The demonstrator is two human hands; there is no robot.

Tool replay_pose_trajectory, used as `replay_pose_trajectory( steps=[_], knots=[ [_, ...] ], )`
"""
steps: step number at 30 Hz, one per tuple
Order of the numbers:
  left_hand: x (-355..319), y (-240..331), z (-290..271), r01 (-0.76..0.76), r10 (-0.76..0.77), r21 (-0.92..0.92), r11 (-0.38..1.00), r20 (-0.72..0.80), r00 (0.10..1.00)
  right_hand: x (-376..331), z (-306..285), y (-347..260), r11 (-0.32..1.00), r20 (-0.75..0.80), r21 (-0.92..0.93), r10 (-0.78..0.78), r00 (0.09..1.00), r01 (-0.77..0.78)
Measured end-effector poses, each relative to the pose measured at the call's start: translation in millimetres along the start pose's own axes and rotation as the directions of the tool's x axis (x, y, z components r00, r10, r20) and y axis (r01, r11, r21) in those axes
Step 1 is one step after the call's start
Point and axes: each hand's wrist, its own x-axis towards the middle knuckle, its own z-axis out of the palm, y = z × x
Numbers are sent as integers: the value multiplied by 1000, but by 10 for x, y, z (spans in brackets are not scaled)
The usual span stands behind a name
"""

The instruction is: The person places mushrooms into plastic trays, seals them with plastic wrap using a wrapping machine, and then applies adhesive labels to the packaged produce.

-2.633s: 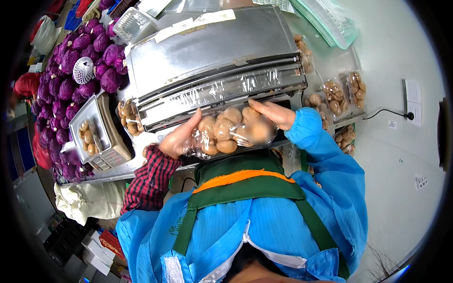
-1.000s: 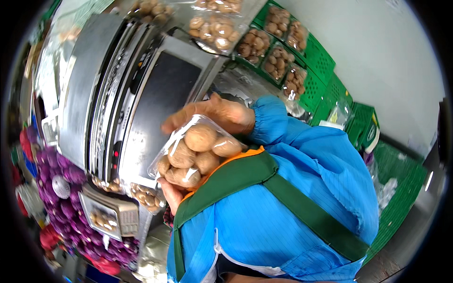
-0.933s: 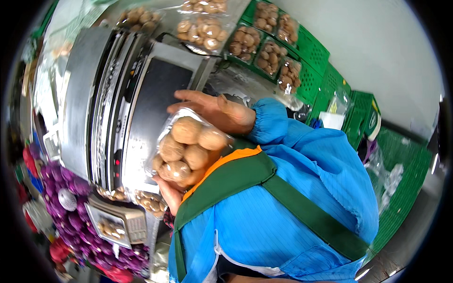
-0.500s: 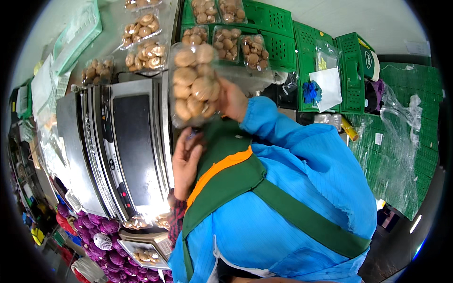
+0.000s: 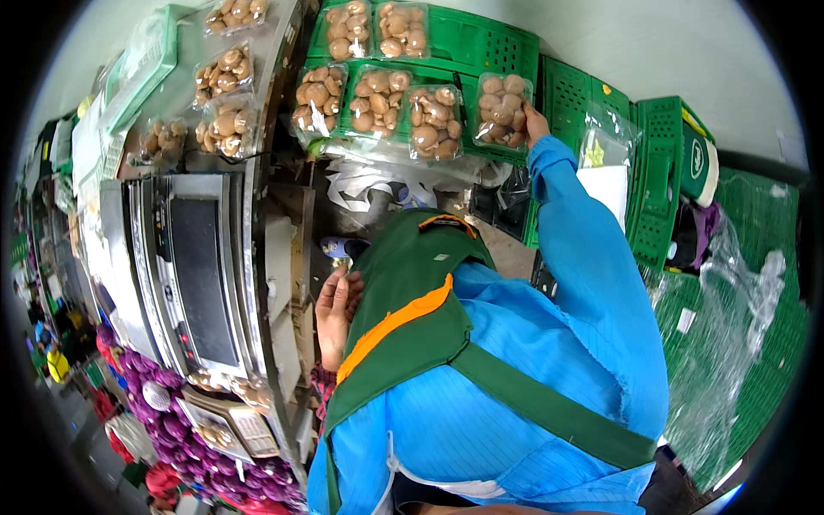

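Note:
With my right hand, at the end of the outstretched arm, I grip the right side of a clear-wrapped pack of brown mushrooms. That pack is over the green crates, right of the other packs. Beside it lies another mushroom pack, in a row with two more packs; a further pair lies behind them. My left hand is low, by the left edge of my green apron. Its fingers are loosely bent and I see nothing held in them.
A wrapping machine with a dark plate stands at the left, with several mushroom packs behind it. Purple cabbages fill the lower left. Green crates and plastic film lie right; white straps hang below the packs.
My right hand has carried the mushroom pack from in front of my chest, away and to the right, to the green crates. My left hand has stayed low near the apron. The view has shifted.

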Motion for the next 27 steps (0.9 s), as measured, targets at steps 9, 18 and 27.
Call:
replay_pose_trajectory(
  steps=[9, 18, 27],
  knots=[
    [-146, -166, 156, -60, 34, -189, 980, -138, 990, 453, 135, -292, 956, 189, -201, -177, 966, 215],
    [-447, -803, 274, -357, 194, -326, 875, -439, 877, 934, 1935, -644, -74, 689, -715, -237, 684, 695],
    [-676, -1016, 130, -465, 45, -531, 709, -623, 781, 327, 3324, -648, -198, 804, -594, -132, 580, 779]
  ],
)
